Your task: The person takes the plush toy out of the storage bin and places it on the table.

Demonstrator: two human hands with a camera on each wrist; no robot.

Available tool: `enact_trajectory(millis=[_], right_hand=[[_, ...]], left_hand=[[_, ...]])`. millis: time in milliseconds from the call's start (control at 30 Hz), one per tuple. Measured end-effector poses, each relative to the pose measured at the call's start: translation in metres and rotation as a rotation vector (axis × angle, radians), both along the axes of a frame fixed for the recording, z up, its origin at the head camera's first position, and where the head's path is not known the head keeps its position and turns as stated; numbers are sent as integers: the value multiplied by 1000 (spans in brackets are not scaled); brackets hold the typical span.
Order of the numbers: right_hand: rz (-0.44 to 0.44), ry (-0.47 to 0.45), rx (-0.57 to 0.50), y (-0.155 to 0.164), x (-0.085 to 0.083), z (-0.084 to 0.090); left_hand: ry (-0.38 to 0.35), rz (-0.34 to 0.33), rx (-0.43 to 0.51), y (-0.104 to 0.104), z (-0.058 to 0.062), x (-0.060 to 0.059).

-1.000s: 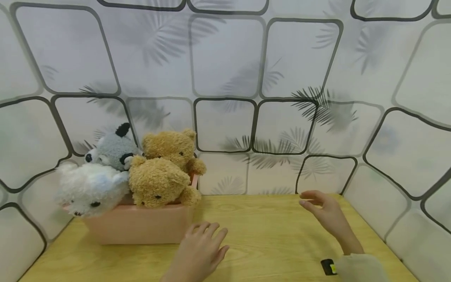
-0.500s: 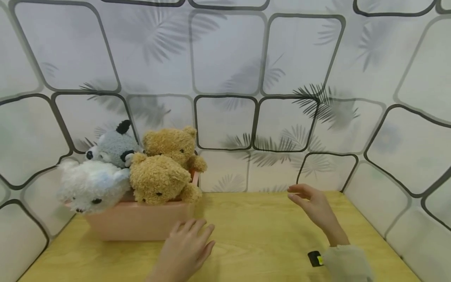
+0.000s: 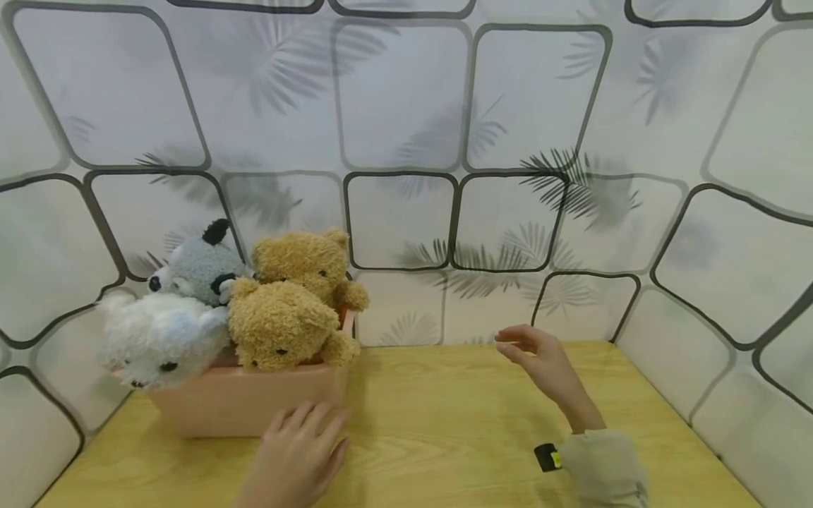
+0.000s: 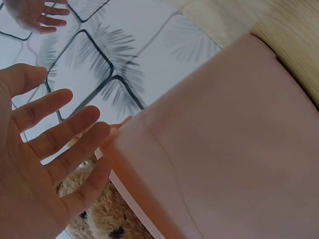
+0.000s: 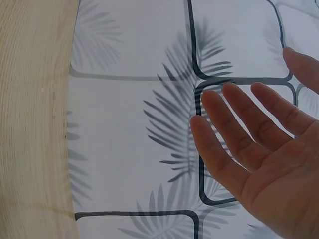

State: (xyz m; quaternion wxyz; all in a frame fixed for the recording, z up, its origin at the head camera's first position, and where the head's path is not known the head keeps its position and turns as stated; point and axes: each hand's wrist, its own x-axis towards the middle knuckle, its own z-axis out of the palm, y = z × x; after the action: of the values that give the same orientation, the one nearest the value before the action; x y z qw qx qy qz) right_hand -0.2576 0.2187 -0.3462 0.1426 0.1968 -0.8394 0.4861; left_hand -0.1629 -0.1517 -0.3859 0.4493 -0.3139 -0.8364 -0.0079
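Nothing grasped, everything heaped high

The person's left hand (image 3: 295,451) is released, its fingers loosely extended before the front of a pink, rectangular plastic bin (image 3: 248,409). The fingertips overlap the front wall in the head view, but whether they touch it is hard to tell. The right hand (image 3: 540,363) is also released, fingers gently bent around nothing, well apart from the bin over the right part of the light wood-grain surface (image 3: 444,437).

The bin stands at the left of that surface, heaped above its rim. A fluffy white plush toy (image 3: 161,342) slumps over the front left edge, with a grey plush toy with a black ear (image 3: 200,271) behind it. Two curly tan plush bears, a front bear (image 3: 279,324) and a rear bear (image 3: 301,257), fill the right end.

The likeliest trouble is a spill: a knock or tilt of the bin could tip the overhanging white toy out. The bears press close together, so lifting one carelessly might drag the other along.
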Motion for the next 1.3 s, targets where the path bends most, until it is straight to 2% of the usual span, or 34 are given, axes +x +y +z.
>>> enact_trajectory(millis=[267,633,833,1067,1300], right_hand=[[24,-19,-31,-10,-3,1],[77,1,-55,-28,-10,10],[109,-13,-93,-38,-12,14],[150,-29,-130,-52,-16,13],[195,-42,-144,-72,-19,13]], left_hand=[[35,28,-3,-20,-2,3],[84,49,40,-41,1,5],[107,38,82,-49,1,2],[98,80,117,-57,-2,-1],[110,75,144,-63,-7,-4]])
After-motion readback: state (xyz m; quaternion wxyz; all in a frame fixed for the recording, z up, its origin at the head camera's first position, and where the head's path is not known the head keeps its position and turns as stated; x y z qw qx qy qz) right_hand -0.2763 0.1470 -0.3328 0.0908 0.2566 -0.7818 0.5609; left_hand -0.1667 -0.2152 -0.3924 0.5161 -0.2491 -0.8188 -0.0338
